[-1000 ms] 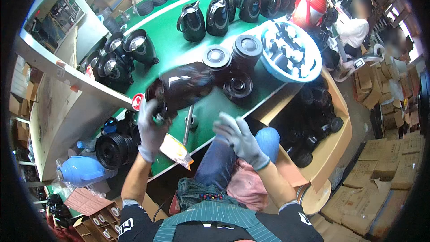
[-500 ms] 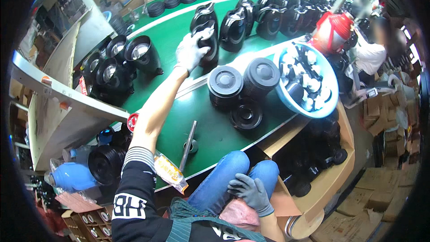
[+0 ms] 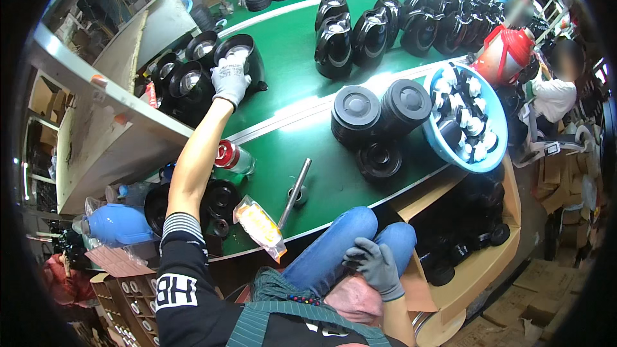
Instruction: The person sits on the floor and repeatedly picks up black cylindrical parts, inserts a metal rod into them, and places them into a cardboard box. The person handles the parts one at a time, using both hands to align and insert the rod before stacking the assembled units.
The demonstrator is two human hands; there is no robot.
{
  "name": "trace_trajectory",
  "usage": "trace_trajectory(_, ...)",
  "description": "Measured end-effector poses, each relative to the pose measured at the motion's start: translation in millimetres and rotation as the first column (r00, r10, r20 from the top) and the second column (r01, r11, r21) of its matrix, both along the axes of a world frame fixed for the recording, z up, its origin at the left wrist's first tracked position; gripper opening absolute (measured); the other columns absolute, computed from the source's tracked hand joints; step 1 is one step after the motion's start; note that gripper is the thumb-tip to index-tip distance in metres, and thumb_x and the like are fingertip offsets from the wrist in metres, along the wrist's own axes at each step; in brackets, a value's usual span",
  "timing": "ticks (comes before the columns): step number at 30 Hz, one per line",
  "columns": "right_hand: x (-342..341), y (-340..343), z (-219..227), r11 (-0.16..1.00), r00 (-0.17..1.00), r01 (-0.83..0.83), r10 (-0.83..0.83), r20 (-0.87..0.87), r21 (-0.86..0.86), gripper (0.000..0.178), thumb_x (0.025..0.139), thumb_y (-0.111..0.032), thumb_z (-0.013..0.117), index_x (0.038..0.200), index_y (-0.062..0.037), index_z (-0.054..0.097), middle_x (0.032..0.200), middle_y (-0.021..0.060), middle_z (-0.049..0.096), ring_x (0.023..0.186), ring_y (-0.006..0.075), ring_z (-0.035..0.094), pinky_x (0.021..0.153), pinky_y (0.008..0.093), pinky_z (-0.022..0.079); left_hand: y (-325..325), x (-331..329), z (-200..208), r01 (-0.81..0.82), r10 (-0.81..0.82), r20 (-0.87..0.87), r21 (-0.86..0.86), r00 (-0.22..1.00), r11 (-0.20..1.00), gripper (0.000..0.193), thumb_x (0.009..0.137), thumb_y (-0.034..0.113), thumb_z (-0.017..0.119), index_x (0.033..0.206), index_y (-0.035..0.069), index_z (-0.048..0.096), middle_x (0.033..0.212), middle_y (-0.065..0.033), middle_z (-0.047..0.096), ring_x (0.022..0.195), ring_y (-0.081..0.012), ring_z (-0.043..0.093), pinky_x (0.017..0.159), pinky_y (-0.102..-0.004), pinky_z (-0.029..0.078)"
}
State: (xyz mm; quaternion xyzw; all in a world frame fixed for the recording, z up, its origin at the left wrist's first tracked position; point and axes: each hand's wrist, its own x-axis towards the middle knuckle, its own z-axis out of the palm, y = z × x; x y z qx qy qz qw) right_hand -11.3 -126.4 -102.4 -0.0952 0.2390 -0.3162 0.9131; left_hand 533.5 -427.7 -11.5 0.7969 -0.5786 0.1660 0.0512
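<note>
My left hand [image 3: 231, 82], in a grey-white glove, is at the rim of a black jug body [image 3: 256, 67] on the left of the green work surface. Its fingers bend over the rim into the opening and look closed on it, though the fingertips are partly hidden. More black jug bodies [image 3: 191, 83] with shiny metal insides stand close beside that one. My right hand [image 3: 376, 268], in a grey glove, rests palm-up over my lap with loosely spread fingers and holds nothing.
Rows of glossy black jugs [image 3: 334, 45] stand farther back. Nearer are stacked black round lids [image 3: 357, 108], a blue basin [image 3: 500, 148] of black-and-white parts, a clear red-capped bottle [image 3: 234, 157], a metal rod [image 3: 295, 193] and a snack packet [image 3: 259, 225]. An open carton [image 3: 511, 199] sits at right.
My left hand has let go of a black jug in the row and moved left to a jug body. The view has shifted, so things appear farther right. My right hand stays over my lap.
</note>
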Motion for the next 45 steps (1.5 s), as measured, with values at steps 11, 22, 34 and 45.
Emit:
trace_trajectory(11, 28.4, -43.3, 68.8, 0.660, 0.875, -0.128, -0.277, -0.398, -0.740, 0.052, 0.112, -0.035, 0.058, 0.147, 0.0033, 0.060, 0.140, 0.0112, 0.067, 0.130, 0.0216, 0.063, 0.114, 0.0372, 0.048, 136.1, -78.7, 116.6, 0.623, -0.658, -0.045, -0.281, 0.751, 0.730, 0.030, 0.085, 0.007, 0.078, 0.114, 0.014, 0.075, 0.103, -0.0093, 0.071, 0.103, -0.0319, 0.068, 0.086, -0.0441, 0.056)
trace_trajectory(22, 71.2, -48.7, 184.0, -0.326, 0.778, -0.513, -0.568, -0.269, -0.794, 0.059, 0.073, -0.007, 0.093, 0.126, -0.0104, 0.066, 0.148, 0.0167, 0.063, 0.140, 0.0403, 0.059, 0.113, 0.0499, 0.052, 293.0, -167.8, 160.0, 0.926, -0.832, -0.475, -0.087, 0.285, 0.367, 0.038, 0.081, 0.005, 0.083, 0.117, 0.014, 0.078, 0.113, -0.0076, 0.072, 0.111, -0.0292, 0.071, 0.090, -0.0415, 0.059)
trace_trajectory(34, 38.5, 31.2, 140.9, 0.492, 0.758, -0.001, -0.568, -0.321, -0.871, 0.040, 0.080, 0.007, 0.089, 0.112, 0.0017, 0.066, 0.159, 0.0236, 0.056, 0.142, 0.0256, 0.058, 0.114, 0.0358, 0.050, 370.5, -173.3, -3.2, 0.420, -0.467, -0.808, -0.306, 0.360, 0.854, 0.066, 0.093, 0.014, 0.078, 0.152, -0.003, 0.056, 0.142, -0.0173, 0.066, 0.133, -0.0263, 0.063, 0.116, -0.0392, 0.047)
trace_trajectory(45, 54.0, -44.9, 150.8, 0.374, 0.837, -0.326, -0.314, -0.449, -0.868, 0.018, 0.093, -0.010, 0.082, 0.110, -0.0040, 0.079, 0.145, 0.0176, 0.069, 0.116, 0.0186, 0.072, 0.098, 0.0325, 0.057, 345.1, -165.5, -51.3, 0.018, -0.308, -0.926, -0.319, -0.220, 0.948, 0.053, 0.095, 0.019, 0.079, 0.143, 0.001, 0.066, 0.130, -0.0091, 0.074, 0.118, -0.0220, 0.071, 0.107, -0.0358, 0.054)
